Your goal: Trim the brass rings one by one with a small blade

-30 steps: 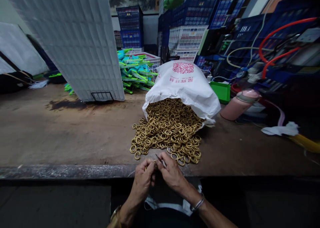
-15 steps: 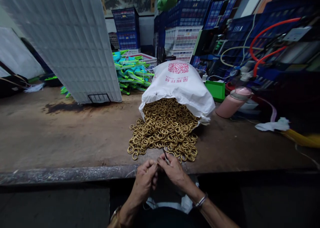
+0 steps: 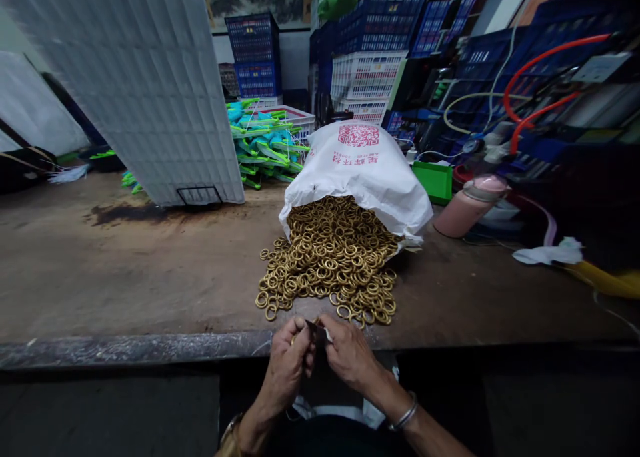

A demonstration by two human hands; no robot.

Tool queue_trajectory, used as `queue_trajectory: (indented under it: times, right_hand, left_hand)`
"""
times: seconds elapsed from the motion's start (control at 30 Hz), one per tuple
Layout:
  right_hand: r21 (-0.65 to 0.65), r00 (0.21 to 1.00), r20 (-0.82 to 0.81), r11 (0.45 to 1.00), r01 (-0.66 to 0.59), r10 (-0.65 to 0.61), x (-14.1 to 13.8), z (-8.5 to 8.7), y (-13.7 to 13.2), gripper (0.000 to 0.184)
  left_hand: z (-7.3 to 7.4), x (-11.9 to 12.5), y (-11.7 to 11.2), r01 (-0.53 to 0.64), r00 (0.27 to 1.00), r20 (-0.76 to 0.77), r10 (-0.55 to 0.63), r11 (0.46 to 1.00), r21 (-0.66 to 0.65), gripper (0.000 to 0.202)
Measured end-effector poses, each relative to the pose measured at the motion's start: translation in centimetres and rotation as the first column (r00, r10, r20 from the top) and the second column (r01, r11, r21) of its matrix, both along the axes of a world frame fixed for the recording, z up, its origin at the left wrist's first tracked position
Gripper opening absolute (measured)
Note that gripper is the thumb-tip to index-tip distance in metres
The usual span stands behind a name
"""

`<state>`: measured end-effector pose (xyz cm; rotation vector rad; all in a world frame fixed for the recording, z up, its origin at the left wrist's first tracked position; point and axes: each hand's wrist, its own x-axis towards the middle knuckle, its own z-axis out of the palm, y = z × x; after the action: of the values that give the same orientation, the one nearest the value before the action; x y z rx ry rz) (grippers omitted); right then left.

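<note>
2 hands meet near the ring pile, left hand pinching a ring, right hand gripping a tool.

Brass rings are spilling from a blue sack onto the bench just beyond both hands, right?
No: the head view shows a white sack, not blue. The brass rings do spill from it onto the bench beyond the left hand and right hand.

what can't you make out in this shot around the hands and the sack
Head view only:
- thin dark item between left hand and right hand: too small, fingers cover it
- how far the gold rings go into the white sack: its cloth hides them
- sack's red print: blurred, unreadable
</note>
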<state>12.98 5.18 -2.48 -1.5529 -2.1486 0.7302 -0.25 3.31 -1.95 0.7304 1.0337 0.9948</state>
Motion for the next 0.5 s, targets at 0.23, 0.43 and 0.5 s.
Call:
queue_trajectory:
  times: [0.23, 0.43, 0.5]
  right_hand:
    - [0.008, 0.946, 0.324, 1.0, -0.009, 0.006, -0.4, -0.5, -0.5, 0.038]
    - [-0.033, 0.884, 0.461, 0.994, 0.105, -0.078, 0.1, 0.3, 0.5, 0.032]
    - [-0.033, 0.874, 0.463, 0.982, 0.183, -0.148, 0.9, 0.4, 1.1, 0.032]
  left_hand:
    - [0.0, 0.0, 0.1, -0.026, 0.991, -0.129, 0.028, 1.0, 0.018, 0.035]
    - [-0.2, -0.4, -0.6, 0.009, 1.0, -0.024, -0.009, 1.0, -0.024, 0.032]
    - [0.0, -0.6, -0.9, 0.024, 0.999, 0.033, -0.023, 0.999, -0.026, 0.029]
